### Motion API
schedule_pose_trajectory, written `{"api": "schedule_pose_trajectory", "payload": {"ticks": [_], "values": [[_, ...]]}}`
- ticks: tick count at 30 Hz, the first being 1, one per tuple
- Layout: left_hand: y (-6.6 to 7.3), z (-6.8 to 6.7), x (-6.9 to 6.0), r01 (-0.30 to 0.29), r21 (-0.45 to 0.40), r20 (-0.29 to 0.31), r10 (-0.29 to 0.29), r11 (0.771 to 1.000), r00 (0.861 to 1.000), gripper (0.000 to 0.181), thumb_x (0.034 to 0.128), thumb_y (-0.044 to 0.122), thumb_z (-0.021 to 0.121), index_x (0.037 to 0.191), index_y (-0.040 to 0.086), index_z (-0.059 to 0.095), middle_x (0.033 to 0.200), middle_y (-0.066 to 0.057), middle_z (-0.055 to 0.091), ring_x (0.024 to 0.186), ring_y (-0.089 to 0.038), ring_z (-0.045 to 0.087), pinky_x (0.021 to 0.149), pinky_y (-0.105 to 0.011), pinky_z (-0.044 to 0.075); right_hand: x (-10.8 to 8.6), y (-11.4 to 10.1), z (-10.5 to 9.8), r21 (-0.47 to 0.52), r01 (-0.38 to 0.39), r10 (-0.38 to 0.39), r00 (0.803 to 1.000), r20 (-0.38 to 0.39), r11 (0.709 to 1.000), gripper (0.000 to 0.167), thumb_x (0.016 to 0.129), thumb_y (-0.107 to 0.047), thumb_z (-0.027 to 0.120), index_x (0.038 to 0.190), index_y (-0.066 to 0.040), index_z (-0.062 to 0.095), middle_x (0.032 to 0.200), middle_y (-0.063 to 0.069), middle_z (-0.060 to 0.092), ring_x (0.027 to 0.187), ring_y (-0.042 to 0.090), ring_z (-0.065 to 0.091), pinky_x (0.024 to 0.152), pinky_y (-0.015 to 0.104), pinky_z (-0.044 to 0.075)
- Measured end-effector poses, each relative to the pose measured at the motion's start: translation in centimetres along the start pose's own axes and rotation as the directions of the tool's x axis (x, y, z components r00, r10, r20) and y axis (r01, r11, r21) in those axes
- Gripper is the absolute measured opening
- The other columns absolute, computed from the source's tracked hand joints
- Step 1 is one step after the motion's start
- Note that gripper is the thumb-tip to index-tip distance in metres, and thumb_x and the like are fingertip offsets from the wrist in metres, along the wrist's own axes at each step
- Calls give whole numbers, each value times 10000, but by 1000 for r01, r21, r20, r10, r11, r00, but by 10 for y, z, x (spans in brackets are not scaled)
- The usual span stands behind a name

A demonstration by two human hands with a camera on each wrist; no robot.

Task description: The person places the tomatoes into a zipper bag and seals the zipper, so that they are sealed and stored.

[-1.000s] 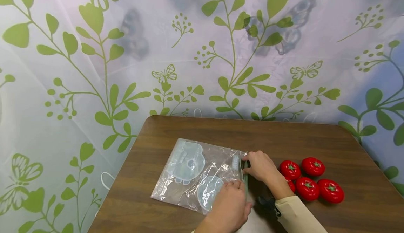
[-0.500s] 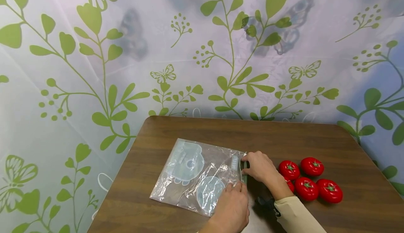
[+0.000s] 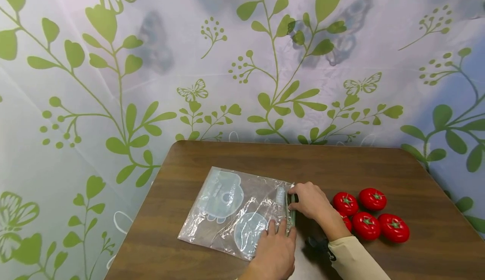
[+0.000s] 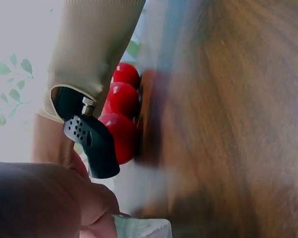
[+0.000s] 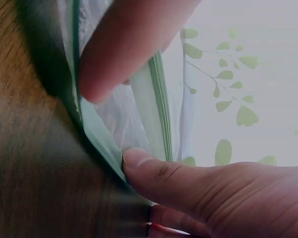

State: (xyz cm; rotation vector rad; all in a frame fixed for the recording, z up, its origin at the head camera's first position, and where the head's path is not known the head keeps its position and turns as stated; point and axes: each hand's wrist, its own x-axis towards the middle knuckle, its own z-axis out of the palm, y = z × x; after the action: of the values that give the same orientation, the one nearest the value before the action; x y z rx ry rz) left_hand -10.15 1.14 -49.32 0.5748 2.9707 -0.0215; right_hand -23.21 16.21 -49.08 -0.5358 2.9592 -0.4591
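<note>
A clear plastic zip bag (image 3: pixel 261 206) with pale blue printed shapes lies on the wooden table. Its green zip strips stand apart at the right end, so the mouth gapes in the right wrist view. My right hand (image 3: pixel 312 202) holds the bag at this mouth, thumb and fingers bent at the strips (image 5: pixel 161 109). My left hand (image 3: pixel 275 250) rests on the bag's near right corner with fingers straight and spread. Its palm side is hidden. Several red tomatoes (image 3: pixel 366 225) sit right of my right forearm, partly covering one of them.
A dark wrist camera (image 4: pixel 97 144) is strapped under the right sleeve (image 3: pixel 356 257). The table's far edge (image 3: pixel 288 144) runs before a leaf-patterned curtain (image 3: pixel 212 61). White cord loops (image 3: pixel 121 222) hang by the table's left edge.
My left fingers have straightened and spread on the bag near its mouth. My right hand keeps its place at the mouth. The head view has shifted slightly.
</note>
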Motion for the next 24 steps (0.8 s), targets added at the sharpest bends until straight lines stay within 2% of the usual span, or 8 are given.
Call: {"api": "schedule_pose_trajectory", "payload": {"ticks": [7,12,16,20,24], "values": [[-1,2,3,-2,24,74,1,1000,997,806,880,534,840,1591,273,562,1740,-33,424,1520,-287,502,1068,-430,530,-1,0,-1,8,-13,13,1000,5,1000,425,842,-254,959,1212,-82,839,1211,142,809,1045,376,767,921,570,638],[-5,3,4,-2,12,85,1,1000,996,830,888,555,825,1608,247,548,1741,-75,423,1565,-316,457,1130,-461,499,-1,-2,-2,20,-15,15,1000,0,1000,424,850,-255,953,1221,-86,838,1213,141,811,1037,365,768,927,571,639],[-6,5,4,8,-11,70,-7,1000,998,800,906,551,796,1601,238,554,1720,-93,451,1573,-332,446,1155,-465,482,-1,-3,-2,21,-23,23,1000,-5,1000,421,844,-245,956,1217,-89,840,1207,139,811,1031,361,765,920,568,640],[-6,6,4,18,-14,26,-18,1000,1000,741,915,506,793,1563,211,589,1667,-90,514,1530,-319,496,1124,-455,498,-1,-2,-1,15,-26,26,1000,-5,1000,416,842,-246,956,1214,-98,843,1210,138,808,1056,373,761,936,577,632],[-7,8,5,19,-4,-29,-19,1000,999,733,847,430,877,1503,200,646,1597,-60,581,1466,-290,551,1035,-425,529,-1,-1,0,16,-28,28,1000,-3,999,419,841,-254,958,1215,-105,843,1215,141,806,1074,384,757,952,588,623]]}}
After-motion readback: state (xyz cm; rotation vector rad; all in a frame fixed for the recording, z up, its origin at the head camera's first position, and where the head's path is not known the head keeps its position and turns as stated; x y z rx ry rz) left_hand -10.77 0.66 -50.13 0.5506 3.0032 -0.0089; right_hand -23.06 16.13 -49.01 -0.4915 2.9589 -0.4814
